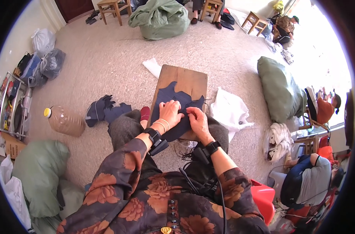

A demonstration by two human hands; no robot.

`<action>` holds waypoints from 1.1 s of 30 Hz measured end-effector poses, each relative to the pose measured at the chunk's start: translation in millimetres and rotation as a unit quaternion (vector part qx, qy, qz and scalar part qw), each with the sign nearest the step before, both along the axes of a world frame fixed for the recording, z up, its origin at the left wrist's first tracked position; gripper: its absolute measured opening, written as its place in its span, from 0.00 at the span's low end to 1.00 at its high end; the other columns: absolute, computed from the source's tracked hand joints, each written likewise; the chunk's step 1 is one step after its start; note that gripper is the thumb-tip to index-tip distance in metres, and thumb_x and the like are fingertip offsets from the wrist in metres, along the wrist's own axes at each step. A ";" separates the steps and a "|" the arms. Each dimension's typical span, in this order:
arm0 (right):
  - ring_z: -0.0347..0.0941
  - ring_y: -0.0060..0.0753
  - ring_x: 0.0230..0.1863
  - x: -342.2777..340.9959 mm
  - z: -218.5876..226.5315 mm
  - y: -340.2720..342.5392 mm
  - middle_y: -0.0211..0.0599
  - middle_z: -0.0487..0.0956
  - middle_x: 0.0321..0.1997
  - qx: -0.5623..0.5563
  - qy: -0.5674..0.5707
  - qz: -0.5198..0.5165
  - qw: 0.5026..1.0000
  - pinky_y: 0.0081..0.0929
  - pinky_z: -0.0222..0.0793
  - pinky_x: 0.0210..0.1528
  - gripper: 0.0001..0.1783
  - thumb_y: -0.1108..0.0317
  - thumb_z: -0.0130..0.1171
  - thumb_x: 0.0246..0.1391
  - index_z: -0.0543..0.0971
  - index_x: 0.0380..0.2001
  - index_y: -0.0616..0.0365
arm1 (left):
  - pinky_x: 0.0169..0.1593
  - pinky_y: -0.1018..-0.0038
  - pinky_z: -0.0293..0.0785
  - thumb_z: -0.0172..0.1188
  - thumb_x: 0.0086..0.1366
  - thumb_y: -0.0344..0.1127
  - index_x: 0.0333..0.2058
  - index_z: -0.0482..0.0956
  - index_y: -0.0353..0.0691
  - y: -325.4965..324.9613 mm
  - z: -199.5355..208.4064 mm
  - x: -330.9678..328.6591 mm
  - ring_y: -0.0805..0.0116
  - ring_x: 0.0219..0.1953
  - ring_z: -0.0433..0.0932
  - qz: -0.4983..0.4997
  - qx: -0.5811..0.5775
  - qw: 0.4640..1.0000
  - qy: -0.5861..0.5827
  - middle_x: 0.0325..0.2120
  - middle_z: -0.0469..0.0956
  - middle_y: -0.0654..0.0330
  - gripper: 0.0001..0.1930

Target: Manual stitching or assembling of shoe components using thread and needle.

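Observation:
A piece of navy fabric point(173, 93) with jagged edges lies over a small wooden stool point(188, 78) in front of my knees. My left hand point(169, 114) presses on the fabric, its fingers bent and close together, the thumb toward the right hand. Just to the right, my right hand point(198, 121) pinches the fabric's right edge between thumb and fingers. A thin loose strand sticks out past that edge. Whatever lies under the fingertips is hidden.
More navy fabric pieces point(103, 111) lie on the floor left of my knee, near a large plastic jug point(66, 121). A white bag point(229, 109) lies right of the stool. Stuffed green sacks point(277, 91) stand around. Other people sit at the right and far side.

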State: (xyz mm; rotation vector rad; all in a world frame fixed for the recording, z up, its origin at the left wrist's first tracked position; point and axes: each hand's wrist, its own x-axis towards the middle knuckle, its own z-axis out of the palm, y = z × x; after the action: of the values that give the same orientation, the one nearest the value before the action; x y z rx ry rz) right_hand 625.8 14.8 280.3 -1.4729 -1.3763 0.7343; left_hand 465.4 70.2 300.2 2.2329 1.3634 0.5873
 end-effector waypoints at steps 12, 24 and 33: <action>0.79 0.24 0.39 2.7 3.7 -2.2 0.36 0.83 0.39 -0.021 0.093 0.016 0.995 0.23 0.74 0.45 0.12 0.79 0.54 0.57 0.79 0.43 0.63 | 0.49 0.59 0.60 0.66 0.52 0.35 0.24 0.77 0.45 -2.5 5.3 5.5 0.61 0.39 0.79 0.017 0.040 0.999 0.016 0.30 0.78 0.61 0.06; 0.77 0.22 0.37 -1.9 9.6 -4.1 0.35 0.82 0.37 -0.038 0.078 0.034 0.996 0.21 0.74 0.43 0.12 0.77 0.56 0.55 0.79 0.44 0.64 | 0.46 0.64 0.61 0.63 0.57 0.37 0.32 0.81 0.45 21.4 -13.2 15.8 0.64 0.31 0.80 0.077 0.035 0.996 -0.031 0.24 0.79 0.63 0.05; 0.72 0.17 0.37 1.0 9.6 -6.2 0.31 0.81 0.39 -0.031 0.049 0.047 0.997 0.18 0.70 0.41 0.15 0.78 0.55 0.55 0.79 0.46 0.64 | 0.42 0.79 0.77 0.61 0.65 0.30 0.36 0.79 0.32 31.0 27.2 17.5 0.75 0.34 0.80 0.015 -0.290 0.869 -0.401 0.31 0.82 0.60 0.06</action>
State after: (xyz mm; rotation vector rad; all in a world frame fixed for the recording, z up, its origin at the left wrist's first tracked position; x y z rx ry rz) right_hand 626.8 8.6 290.0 -1.4078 -1.3658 0.9040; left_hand 482.9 101.2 327.5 1.2495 0.9446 0.8477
